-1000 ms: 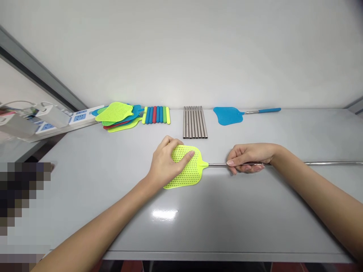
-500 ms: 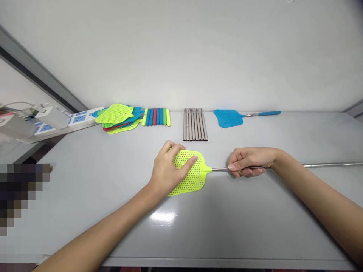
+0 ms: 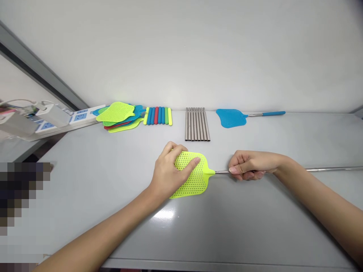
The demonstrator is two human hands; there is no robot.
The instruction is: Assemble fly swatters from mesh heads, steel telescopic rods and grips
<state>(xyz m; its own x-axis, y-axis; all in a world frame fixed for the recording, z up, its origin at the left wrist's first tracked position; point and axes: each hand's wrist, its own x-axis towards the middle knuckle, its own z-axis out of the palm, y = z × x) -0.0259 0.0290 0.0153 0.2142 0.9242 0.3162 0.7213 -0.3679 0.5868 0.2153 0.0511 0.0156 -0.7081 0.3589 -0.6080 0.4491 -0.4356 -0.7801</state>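
A yellow-green perforated fly swatter head (image 3: 195, 179) is in my left hand (image 3: 169, 170), thumb on top and fingers over its far edge. A slim metal telescopic rod (image 3: 222, 172) joins the head's neck and runs right, beyond the picture's edge. Close to the neck, my right hand (image 3: 249, 166) is closed around that rod. Behind my hands lies a row of short metal tubes (image 3: 197, 124). To their left are coloured grip sleeves (image 3: 158, 116) side by side, in blue, red, green and yellow.
At the back left, several loose swatter heads (image 3: 117, 113) are stacked beside a white power strip (image 3: 81, 116) with plugs. A blue fly swatter with a blue handle (image 3: 232, 118) lies at the back right. The grey table (image 3: 227, 234) meets a pale wall behind.
The view has shifted slightly. My right hand sits a little closer to the swatter head, with less rod showing between them. My left hand keeps its hold on the head.
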